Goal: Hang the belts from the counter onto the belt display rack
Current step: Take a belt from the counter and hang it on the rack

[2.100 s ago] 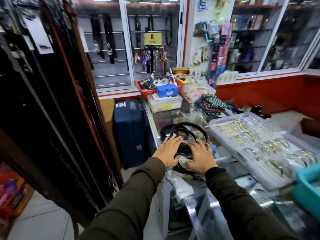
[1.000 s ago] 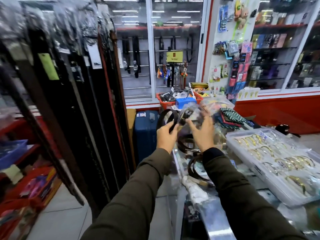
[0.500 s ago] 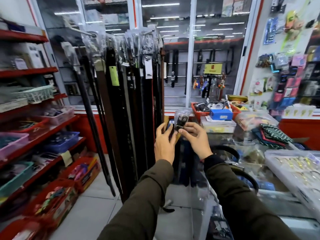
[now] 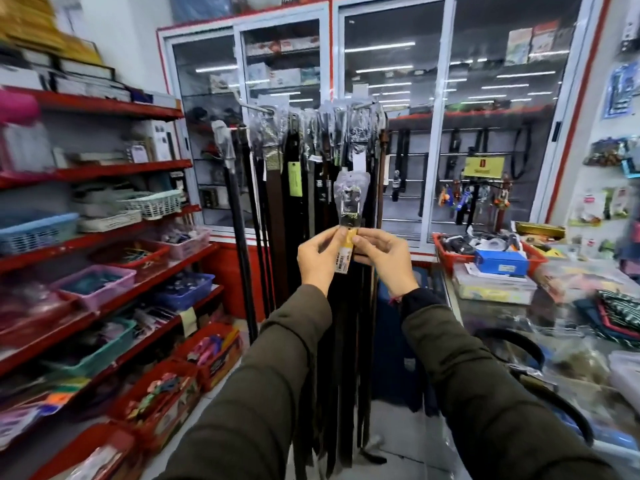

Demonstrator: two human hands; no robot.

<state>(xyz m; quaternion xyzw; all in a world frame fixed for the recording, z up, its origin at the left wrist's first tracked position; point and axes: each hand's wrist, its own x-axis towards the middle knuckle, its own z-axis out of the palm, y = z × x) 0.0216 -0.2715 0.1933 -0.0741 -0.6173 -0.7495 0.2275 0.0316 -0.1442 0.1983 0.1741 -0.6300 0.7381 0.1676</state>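
I hold a black belt (image 4: 350,202) upright in front of me, its buckle end wrapped in clear plastic and a yellow price tag just below the buckle. My left hand (image 4: 318,258) and my right hand (image 4: 382,258) pinch it on either side at the tag, and its strap hangs down between my sleeves. Right behind it stands the belt display rack (image 4: 311,114), its metal prongs crowded with several hanging dark belts. More coiled black belts (image 4: 519,355) lie on the glass counter (image 4: 491,317) at lower right.
Red shelves (image 4: 104,168) with plastic baskets of small goods line the left side. A glass-door cabinet (image 4: 433,133) fills the back wall. A red basket with a blue box (image 4: 500,261) sits on the counter. A blue suitcase (image 4: 394,341) stands below the counter's end.
I picked one belt off the counter pile, turned left toward the rack and raised the belt. Both hands now hold it higher, just below the buckle, in front of the hanging belts.
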